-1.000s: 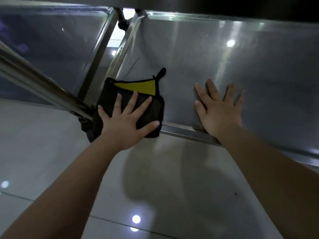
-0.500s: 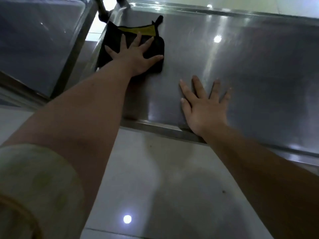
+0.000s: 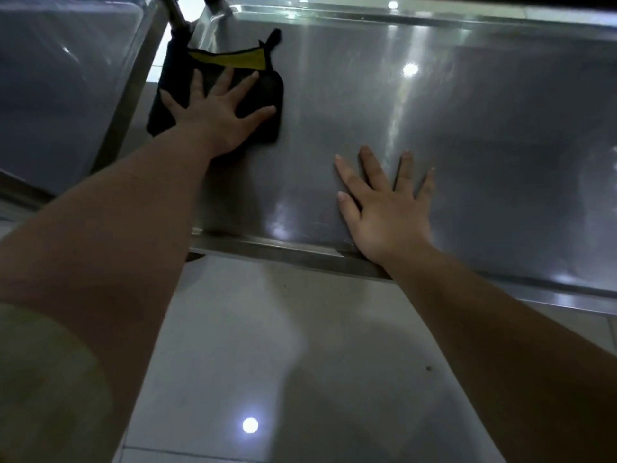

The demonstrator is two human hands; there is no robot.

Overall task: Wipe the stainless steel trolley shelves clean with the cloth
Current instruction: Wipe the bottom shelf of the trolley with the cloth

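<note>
The left hand (image 3: 217,118) presses flat, fingers spread, on the cloth (image 3: 268,93), which lies in the far left corner of the shelf (image 3: 484,145). The right hand (image 3: 387,215) rests open on the steel by the front rim (image 3: 283,247), bracing. Even palm pressure and overlapping strokes into the rim's corners should serve best.

cloth (image 3: 267,91): its middle was covered by the spread left hand (image 3: 210,118); only the edges, yellow strip and loop were left showing.
shelf (image 3: 484,128): cut off by the top and right edges.
second shelf (image 3: 60,95): cropped at the left edge.
posts (image 3: 177,15): tops cut off.
sleeve (image 3: 40,379): blurred, cropped at the left edge.
</note>
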